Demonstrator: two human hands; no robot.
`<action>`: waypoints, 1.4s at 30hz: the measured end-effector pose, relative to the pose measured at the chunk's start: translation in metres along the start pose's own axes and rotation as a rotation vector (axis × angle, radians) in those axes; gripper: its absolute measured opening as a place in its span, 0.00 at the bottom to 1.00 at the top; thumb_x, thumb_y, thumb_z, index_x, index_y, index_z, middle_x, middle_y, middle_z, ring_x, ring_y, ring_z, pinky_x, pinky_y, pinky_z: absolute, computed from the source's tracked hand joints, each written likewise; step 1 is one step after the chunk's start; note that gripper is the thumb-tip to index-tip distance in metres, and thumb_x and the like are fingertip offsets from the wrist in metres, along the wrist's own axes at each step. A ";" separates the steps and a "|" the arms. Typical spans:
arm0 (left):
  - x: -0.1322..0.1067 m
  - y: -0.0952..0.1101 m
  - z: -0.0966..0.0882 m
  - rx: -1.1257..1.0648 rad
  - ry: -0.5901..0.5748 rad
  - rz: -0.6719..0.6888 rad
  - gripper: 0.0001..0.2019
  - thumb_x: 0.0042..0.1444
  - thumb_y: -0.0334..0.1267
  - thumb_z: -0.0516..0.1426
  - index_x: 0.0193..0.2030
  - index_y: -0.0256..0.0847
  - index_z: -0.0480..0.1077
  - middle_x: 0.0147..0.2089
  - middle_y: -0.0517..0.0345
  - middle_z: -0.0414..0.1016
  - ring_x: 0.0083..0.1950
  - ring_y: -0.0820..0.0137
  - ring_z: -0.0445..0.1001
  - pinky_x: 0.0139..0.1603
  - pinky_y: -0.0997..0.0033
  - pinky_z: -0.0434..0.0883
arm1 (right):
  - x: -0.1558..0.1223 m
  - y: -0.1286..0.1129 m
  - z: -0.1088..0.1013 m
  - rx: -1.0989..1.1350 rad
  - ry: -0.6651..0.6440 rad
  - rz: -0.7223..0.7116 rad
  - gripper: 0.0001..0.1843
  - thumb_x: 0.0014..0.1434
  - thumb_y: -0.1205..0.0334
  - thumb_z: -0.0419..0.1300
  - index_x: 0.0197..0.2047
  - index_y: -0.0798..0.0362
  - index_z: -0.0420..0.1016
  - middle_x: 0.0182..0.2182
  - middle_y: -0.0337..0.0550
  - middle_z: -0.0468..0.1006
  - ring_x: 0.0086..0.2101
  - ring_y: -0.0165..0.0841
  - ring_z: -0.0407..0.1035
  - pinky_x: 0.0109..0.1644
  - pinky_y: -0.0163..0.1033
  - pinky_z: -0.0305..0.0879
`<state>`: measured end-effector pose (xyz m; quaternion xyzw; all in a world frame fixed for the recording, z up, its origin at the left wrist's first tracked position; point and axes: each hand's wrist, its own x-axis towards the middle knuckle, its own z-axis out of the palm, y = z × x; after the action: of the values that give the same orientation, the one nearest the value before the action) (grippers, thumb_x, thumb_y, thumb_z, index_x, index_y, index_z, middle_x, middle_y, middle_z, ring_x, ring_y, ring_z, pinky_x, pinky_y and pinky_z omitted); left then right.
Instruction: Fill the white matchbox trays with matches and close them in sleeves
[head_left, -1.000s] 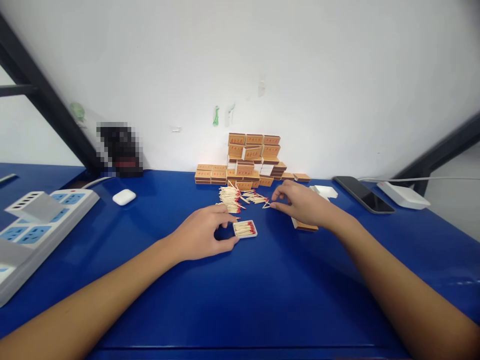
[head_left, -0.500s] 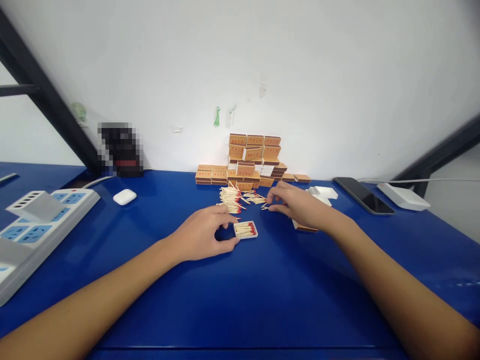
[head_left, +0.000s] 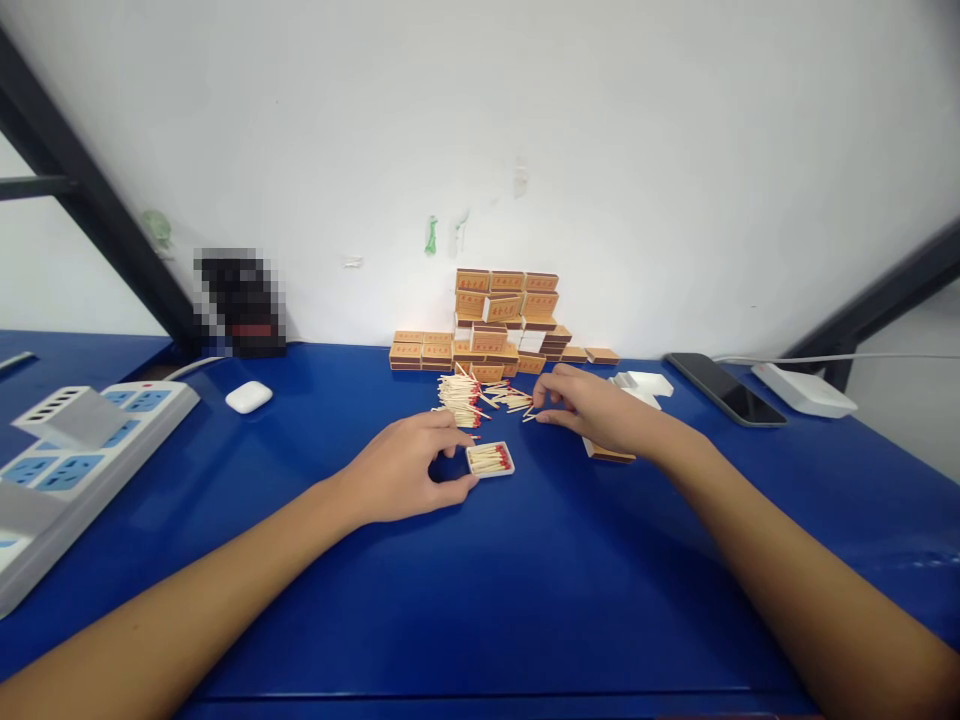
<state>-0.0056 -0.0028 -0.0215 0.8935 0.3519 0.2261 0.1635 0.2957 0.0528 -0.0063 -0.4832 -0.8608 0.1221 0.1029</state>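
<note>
My left hand (head_left: 405,465) rests on the table with thumb and forefinger at the near and far sides of a small white matchbox tray (head_left: 512,460), holding its left end. Inside the tray lie several red-tipped matches (head_left: 489,459). My right hand (head_left: 581,402) is over the right edge of the loose matches, its thumb and forefinger close around a match (head_left: 528,416). A larger pile of matches (head_left: 459,398) lies beyond the tray, heads mostly to the right. A matchbox (head_left: 609,452) is partly hidden under my right wrist.
Stacked matchboxes (head_left: 506,310) stand against the wall. White trays (head_left: 651,384), a phone (head_left: 724,388) and a white device (head_left: 804,388) are at the right. A white earphone case (head_left: 249,397) and a power strip (head_left: 142,435) are at the left.
The view shifts very slightly. Near my right fingertips the loose matches are a little disturbed; both hands stay almost in place.
</note>
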 end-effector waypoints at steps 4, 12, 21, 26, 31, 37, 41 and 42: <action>0.000 0.000 0.001 0.003 0.001 0.014 0.19 0.61 0.44 0.62 0.57 0.43 0.78 0.39 0.56 0.75 0.37 0.68 0.73 0.37 0.67 0.72 | 0.000 0.000 0.001 0.020 -0.004 -0.006 0.07 0.68 0.61 0.60 0.48 0.48 0.75 0.42 0.43 0.71 0.36 0.35 0.68 0.43 0.42 0.64; 0.000 -0.001 0.001 0.010 0.003 0.010 0.18 0.61 0.45 0.62 0.57 0.43 0.78 0.39 0.56 0.75 0.38 0.67 0.73 0.37 0.67 0.72 | 0.001 0.007 0.000 0.003 -0.066 0.013 0.08 0.68 0.59 0.57 0.40 0.51 0.75 0.41 0.46 0.72 0.39 0.38 0.68 0.44 0.44 0.65; 0.000 0.001 -0.001 0.007 -0.006 0.010 0.18 0.61 0.44 0.62 0.57 0.43 0.78 0.39 0.56 0.74 0.37 0.67 0.73 0.38 0.67 0.72 | -0.007 0.001 0.002 0.053 -0.133 0.104 0.14 0.71 0.55 0.51 0.37 0.51 0.71 0.40 0.47 0.72 0.31 0.35 0.68 0.37 0.44 0.66; 0.001 0.001 0.000 0.009 0.012 0.015 0.18 0.61 0.44 0.62 0.56 0.44 0.78 0.39 0.56 0.75 0.37 0.67 0.73 0.38 0.67 0.72 | -0.009 -0.019 -0.004 0.100 -0.060 0.011 0.15 0.72 0.51 0.52 0.38 0.50 0.70 0.39 0.46 0.72 0.38 0.39 0.69 0.45 0.46 0.66; 0.000 -0.001 0.002 0.000 0.017 0.019 0.15 0.61 0.43 0.62 0.53 0.43 0.78 0.40 0.56 0.75 0.38 0.67 0.73 0.37 0.68 0.71 | -0.011 -0.061 -0.003 0.399 -0.032 -0.102 0.16 0.74 0.48 0.52 0.39 0.49 0.68 0.36 0.41 0.72 0.36 0.36 0.65 0.41 0.42 0.64; 0.000 -0.002 0.001 0.015 0.003 0.022 0.09 0.61 0.43 0.63 0.41 0.41 0.77 0.36 0.58 0.72 0.37 0.68 0.71 0.34 0.69 0.67 | -0.009 -0.077 0.019 0.484 -0.116 -0.115 0.10 0.74 0.55 0.53 0.41 0.49 0.68 0.34 0.38 0.71 0.34 0.33 0.64 0.37 0.39 0.61; 0.000 -0.002 0.001 0.007 0.005 0.026 0.10 0.61 0.43 0.63 0.45 0.41 0.77 0.36 0.59 0.71 0.37 0.68 0.71 0.35 0.68 0.67 | -0.009 -0.070 0.021 0.375 -0.132 -0.096 0.08 0.72 0.58 0.55 0.41 0.50 0.70 0.34 0.39 0.73 0.34 0.34 0.65 0.39 0.40 0.61; 0.000 -0.002 0.001 0.004 0.006 0.026 0.11 0.61 0.43 0.63 0.46 0.41 0.78 0.36 0.59 0.71 0.38 0.68 0.71 0.35 0.68 0.67 | -0.009 -0.069 0.020 0.349 -0.134 -0.092 0.07 0.72 0.59 0.55 0.41 0.50 0.71 0.34 0.39 0.73 0.35 0.34 0.65 0.39 0.40 0.61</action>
<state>-0.0058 -0.0014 -0.0230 0.8976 0.3411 0.2302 0.1578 0.2386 0.0080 -0.0039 -0.4092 -0.8527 0.2964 0.1331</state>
